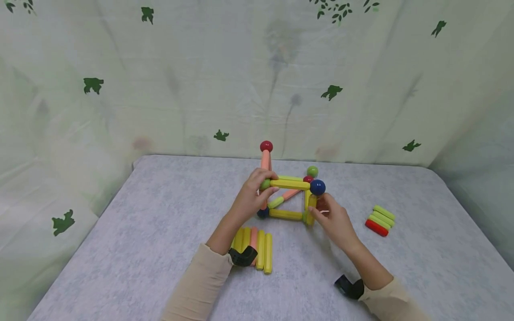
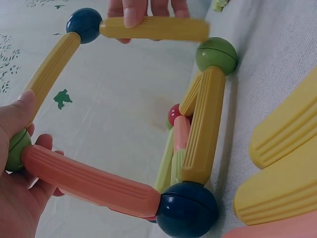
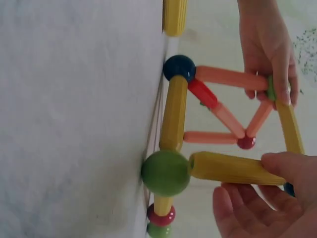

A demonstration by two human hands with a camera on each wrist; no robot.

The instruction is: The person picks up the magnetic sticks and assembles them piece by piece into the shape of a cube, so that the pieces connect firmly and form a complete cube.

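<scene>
The ridged yellow rod (image 1: 312, 210) stands upright below the blue ball (image 1: 317, 187) — foot just above the lower green ball (image 3: 166, 173), contact unclear — pinched by the nearer right hand (image 1: 335, 221); the left hand (image 1: 253, 193) grips the upper green ball (image 1: 265, 184).

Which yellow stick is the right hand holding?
The yellow stick going down from the top blue ball: the right hand pinches it, and none of the others.

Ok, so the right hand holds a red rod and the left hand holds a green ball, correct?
Not red: the right wrist view shows the right hand holding a yellow rod. The left hand does hold a green ball.
</scene>
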